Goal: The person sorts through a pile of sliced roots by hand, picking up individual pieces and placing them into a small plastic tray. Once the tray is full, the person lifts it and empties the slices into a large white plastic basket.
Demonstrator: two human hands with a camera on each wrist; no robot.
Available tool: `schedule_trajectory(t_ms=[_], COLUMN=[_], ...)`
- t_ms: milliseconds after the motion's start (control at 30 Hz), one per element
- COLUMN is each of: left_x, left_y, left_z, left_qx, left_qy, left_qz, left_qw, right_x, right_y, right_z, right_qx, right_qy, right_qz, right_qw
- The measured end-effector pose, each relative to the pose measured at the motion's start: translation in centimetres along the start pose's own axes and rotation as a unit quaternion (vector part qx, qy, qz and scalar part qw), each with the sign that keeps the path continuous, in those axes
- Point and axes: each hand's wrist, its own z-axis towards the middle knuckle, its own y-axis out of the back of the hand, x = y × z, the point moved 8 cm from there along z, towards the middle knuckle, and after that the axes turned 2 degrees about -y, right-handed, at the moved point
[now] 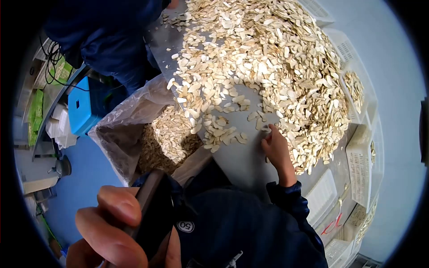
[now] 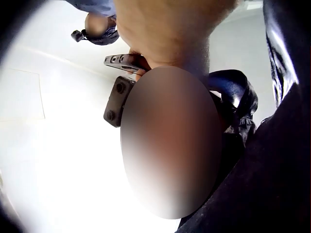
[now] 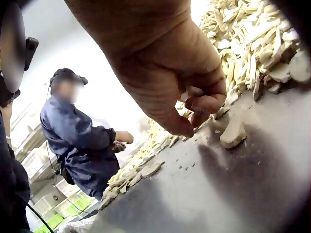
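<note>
In the head view my left hand (image 1: 111, 228) grips a dark phone (image 1: 154, 210) close to the camera, thumb and fingers round its edges. The left wrist view shows the phone's end (image 2: 127, 61) with its lenses beyond the wrist. My right hand (image 1: 276, 149) is low over the metal table, at the near edge of a big heap of pale dried slices (image 1: 308, 85). Its fingers are curled in the right wrist view, and a pale slice (image 3: 193, 91) shows between them. One loose slice (image 3: 233, 135) lies on the metal beside that hand.
A plastic-lined bin (image 1: 120, 134) holding more slices stands at the table's left edge. White perforated baskets (image 1: 359, 165) line the right side, near red-handled scissors (image 1: 331, 224). Another person (image 3: 80, 136) in dark blue stands across the table. A blue box (image 1: 85, 107) is at left.
</note>
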Motion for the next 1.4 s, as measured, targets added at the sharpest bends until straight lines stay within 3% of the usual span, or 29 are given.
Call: schedule_trajectory(t_ms=[167,267,300,433,600,667,767,900,1033,1167,1400], left_x=[-0.4,-0.7,-0.8,-0.7,-0.6,-0.8,-1.0,-0.7,-1.1,-0.7,-0.8], left_y=[-0.3,-0.2,-0.1,0.0,-0.2,0.0,0.0,-0.5,0.6,-0.5,-1.1], left_z=[0.2,-0.1,-0.2,-0.3,-0.7,-0.9,-0.3,0.4,-1.5,-0.4,0.3], left_qx=[-0.003,0.009,0.014,0.019,0.019,0.017,0.042,0.068,0.026,0.037,0.061], left_qy=[-0.013,0.010,0.019,0.017,0.020,-0.014,-0.009,0.055,-0.086,-0.036,0.009], left_qz=[0.048,0.083,0.091,0.058,0.031,0.006,0.043,0.101,-0.018,0.020,0.053], left_qw=[0.999,0.996,0.996,0.998,0.999,1.000,0.998,0.991,0.996,0.998,0.997], right_x=[2.0,5.3,5.2,3.5,2.8,3.5,3.9,3.3,3.3,2.9,3.6], right_y=[-2.3,-3.6,-3.8,-0.8,0.0,-0.5,-1.3,-1.4,-0.8,-1.3,-1.7], right_z=[1.7,1.5,1.6,2.5,5.7,6.5,6.8,6.4,5.6,5.7,3.6], right_qx=[-0.122,0.028,0.036,-0.033,-0.095,-0.108,-0.056,-0.052,-0.064,-0.060,-0.034], right_qy=[0.114,0.120,0.118,0.045,0.064,0.079,0.036,0.018,0.035,0.075,0.059], right_qz=[-0.145,0.035,0.050,0.019,-0.052,-0.114,-0.130,-0.163,-0.150,-0.140,-0.135], right_qw=[0.975,0.992,0.991,0.998,0.992,0.984,0.989,0.985,0.986,0.986,0.988])
